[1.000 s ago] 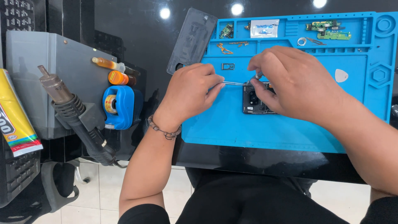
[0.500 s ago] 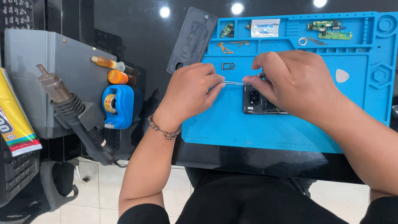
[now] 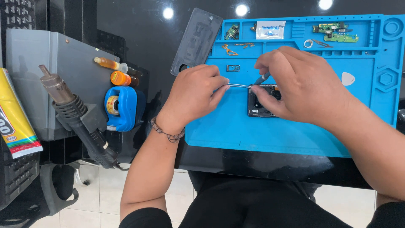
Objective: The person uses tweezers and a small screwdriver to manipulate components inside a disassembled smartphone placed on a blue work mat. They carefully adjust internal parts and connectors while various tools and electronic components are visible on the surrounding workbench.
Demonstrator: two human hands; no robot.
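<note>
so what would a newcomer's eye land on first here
The bright blue silicone work mat on the glossy black table draws the eye first. At its middle the left hand holds thin metal tweezers toward a small opened black phone, which the right hand steadies. Off to the left a black hot-air gun with a metal nozzle rests against a grey box, beside a blue solder-wire reel holder.

Mat bare near front; phone, back cover obstruct.

Bright overhead lamps glare as three white spots on the glossy black tabletop beyond the blue repair mat, everything sharp.
</note>
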